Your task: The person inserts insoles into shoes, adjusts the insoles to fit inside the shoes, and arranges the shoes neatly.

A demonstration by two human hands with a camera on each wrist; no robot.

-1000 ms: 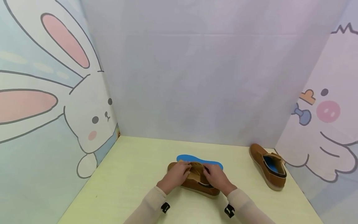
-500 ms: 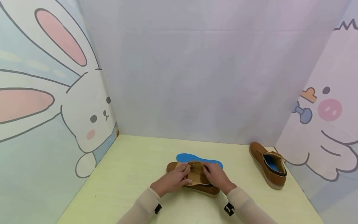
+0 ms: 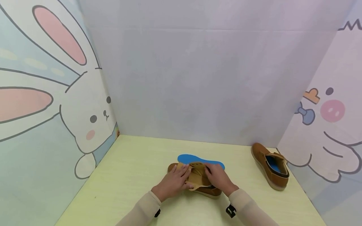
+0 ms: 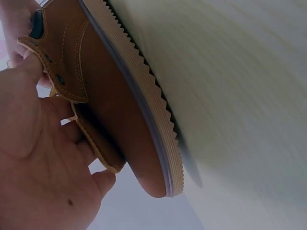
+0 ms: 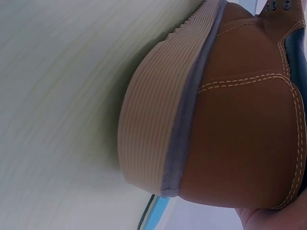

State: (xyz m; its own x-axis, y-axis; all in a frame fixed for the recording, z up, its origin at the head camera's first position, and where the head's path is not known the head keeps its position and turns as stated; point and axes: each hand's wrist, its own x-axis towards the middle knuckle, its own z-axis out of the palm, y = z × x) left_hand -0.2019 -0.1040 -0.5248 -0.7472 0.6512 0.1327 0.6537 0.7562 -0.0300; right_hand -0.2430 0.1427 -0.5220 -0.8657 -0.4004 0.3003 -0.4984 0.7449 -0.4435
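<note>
Shoe between your hands, toe left. Your left hand, fingers long, touches front; right hand grips rim. Insole lies along shoe's far side, nearly same way, nearer right hand.

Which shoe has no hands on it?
The brown shoe standing alone at far right. The left hand and right hand are on the other shoe.
</note>
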